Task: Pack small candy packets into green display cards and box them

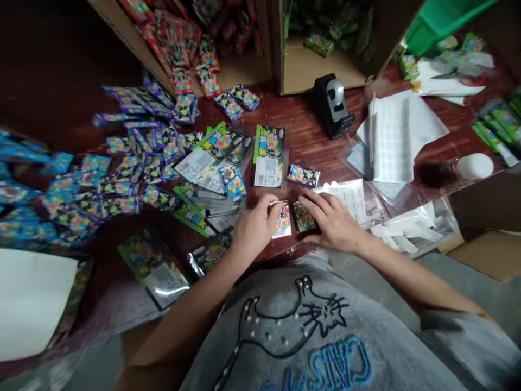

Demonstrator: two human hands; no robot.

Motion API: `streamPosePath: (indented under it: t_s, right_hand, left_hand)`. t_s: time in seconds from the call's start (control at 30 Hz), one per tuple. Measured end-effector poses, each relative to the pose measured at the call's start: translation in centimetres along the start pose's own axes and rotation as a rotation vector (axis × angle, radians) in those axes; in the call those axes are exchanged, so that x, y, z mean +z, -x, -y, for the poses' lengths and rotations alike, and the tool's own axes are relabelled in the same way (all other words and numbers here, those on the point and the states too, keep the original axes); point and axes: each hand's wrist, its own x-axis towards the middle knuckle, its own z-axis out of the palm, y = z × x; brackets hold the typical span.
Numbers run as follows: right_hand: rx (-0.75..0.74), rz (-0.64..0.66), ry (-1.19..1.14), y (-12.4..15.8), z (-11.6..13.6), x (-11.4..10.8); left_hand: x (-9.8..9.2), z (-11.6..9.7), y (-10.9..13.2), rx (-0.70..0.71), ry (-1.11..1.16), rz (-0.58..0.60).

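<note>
Near the table's front edge, my left hand (254, 225) grips a small red-and-white printed packet (284, 221), its thumb along the left side. Just to the right, my right hand (334, 220) has its fingers over the far edge of a small green packet (303, 218) and its thumb at the near edge. The two packets lie side by side with a narrow gap between them. Beyond them are a purple packet (303, 176) and a printed clear-fronted pouch (268, 157). A blue packet (233, 181) rests on more pouches to the left.
Piles of purple packets (150, 146) and blue packets (61, 190) cover the left side. Cardboard boxes (277, 49) with red and green packets stand at the back. A black tape dispenser (334, 106), label sheets (391, 141) and a white-capped bottle (474, 166) are on the right.
</note>
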Motion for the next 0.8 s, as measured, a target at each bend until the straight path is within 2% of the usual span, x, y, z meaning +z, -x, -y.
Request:
streamPosePath:
  t_s: [0.07, 0.13, 0.27, 0.3, 0.37, 0.47, 0.6, 0.63, 0.7, 0.8]
  right_hand:
    - [-0.095, 0.1, -0.021, -1.6, -0.1, -0.4]
    - [-0.137, 0.111, -0.106, -2.5, -0.2, -0.9]
    - [-0.086, -0.093, -0.477, -1.5, -0.2, -1.3]
    - [-0.099, -0.115, -0.57, -0.9, -0.2, -1.1]
    - [-0.15, -0.078, -0.665, 0.2, -0.3, -0.3]
    - [-0.165, 0.012, -0.511, 1.5, -0.8, 0.9]
    - [-0.19, 0.038, -0.202, 2.1, -1.9, 0.9]
    - [-0.209, 0.042, -0.162, 2.1, -2.0, 0.7]
    - [-0.247, 0.048, -0.117, 1.8, -2.1, 0.5]
    - [-0.323, 0.068, -0.124, 0.9, -2.0, 1.0]
  left_hand:
    - [0.2, 0.3, 0.8, 0.002, 0.018, -0.036]
    - [0.4, 0.8, 1.8, 0.005, 0.078, -0.074]
    - [1.4, 2.5, 4.1, 0.026, 0.323, -0.152]
    - [1.8, 2.8, 4.6, 0.029, 0.389, -0.151]
    - [2.9, 3.1, 5.4, 0.023, 0.493, -0.097]
    - [4.1, 3.2, 6.3, 0.1, 0.491, -0.047]
    - [3.4, 3.5, 7.6, 0.331, 0.228, -0.253]
    - [3.0, 3.7, 8.0, 0.372, 0.153, -0.272]
    - [2.8, 3.9, 8.4, 0.449, 0.022, -0.229]
    - [3.9, 3.9, 8.1, 0.493, -0.094, -0.107]
